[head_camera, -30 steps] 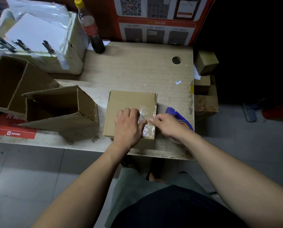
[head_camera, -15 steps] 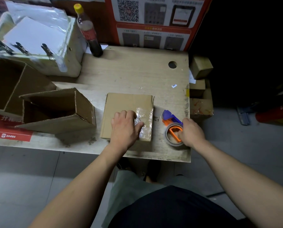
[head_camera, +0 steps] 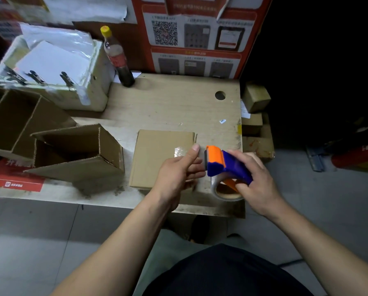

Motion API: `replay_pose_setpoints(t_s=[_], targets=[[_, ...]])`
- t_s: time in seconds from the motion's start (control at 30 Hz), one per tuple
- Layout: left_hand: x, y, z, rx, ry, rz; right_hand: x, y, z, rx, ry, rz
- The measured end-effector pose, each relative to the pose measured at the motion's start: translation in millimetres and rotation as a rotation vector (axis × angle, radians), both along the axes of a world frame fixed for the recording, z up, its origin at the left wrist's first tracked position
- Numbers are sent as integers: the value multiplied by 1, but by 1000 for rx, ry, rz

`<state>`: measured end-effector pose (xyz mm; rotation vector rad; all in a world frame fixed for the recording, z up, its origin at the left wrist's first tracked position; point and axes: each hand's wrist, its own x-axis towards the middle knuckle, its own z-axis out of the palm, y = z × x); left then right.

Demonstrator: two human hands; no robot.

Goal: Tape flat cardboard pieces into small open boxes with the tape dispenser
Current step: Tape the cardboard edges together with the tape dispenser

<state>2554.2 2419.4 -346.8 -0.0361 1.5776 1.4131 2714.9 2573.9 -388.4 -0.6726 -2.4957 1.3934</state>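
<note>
Cardboard (head_camera: pixel 157 159), folded flat, lies at the centre of the frame on the desk (head_camera: pixel 174 107), near its front edge, with a shiny patch of tape (head_camera: pixel 180 151) already on its right side. I judge it light and stiff across the panels but floppy at the creases, so it will slide on the worn desktop unless I pin it down; the best hold is at the right edge beside the seam, where pressure flattens the flaps for taping.

My left hand (head_camera: pixel 176 171) is at that right edge, thumb up against the cardboard near the tape patch, the other fingers curled in front of the dispenser's mouth. I cannot tell whether they are pinching the free end of the tape, because it is clear and hidden behind my knuckles.

My right hand (head_camera: pixel 251 178) grips the tape dispenser (head_camera: pixel 225 165) just right of the cardboard, fingers wrapped over its blue body and around the handle, orange front pointing towards my left hand, and the roll hanging below. The dispenser should be light and rigid; its cutting edge by my left thumb needs care.

An open cardboard box (head_camera: pixel 78 154) stands at left of centre, a bottle (head_camera: pixel 117 58) at the upper middle.
</note>
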Motion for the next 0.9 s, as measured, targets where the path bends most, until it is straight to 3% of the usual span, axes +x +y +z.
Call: replay_pose_setpoints(t_s=[0.1,0.2,0.23,0.27,0.37,0.4,0.57,0.77,0.83,0.9], targets=[[1,-1,6,-12,112,-25,4,5,-3,291,24,70],[5,-2,3,-278,624,-276,3,8,-5,524,46,147],[8,-2,3,-316,688,-288,4,7,-6,511,52,141],[8,-3,4,-255,622,-231,4,7,-6,474,57,119],[5,-1,8,3,126,42,4,9,-5,388,73,93],[4,-1,8,13,97,51,3,9,-4,396,79,106],[-2,-4,-4,-159,427,-14,2,21,-5,615,44,229],[-39,-21,7,-214,514,102,16,52,-11,800,20,208],[-30,-15,6,-297,670,39,18,47,-14,864,-19,212],[-11,-5,-1,-387,1097,-104,13,29,-21,963,-65,202]])
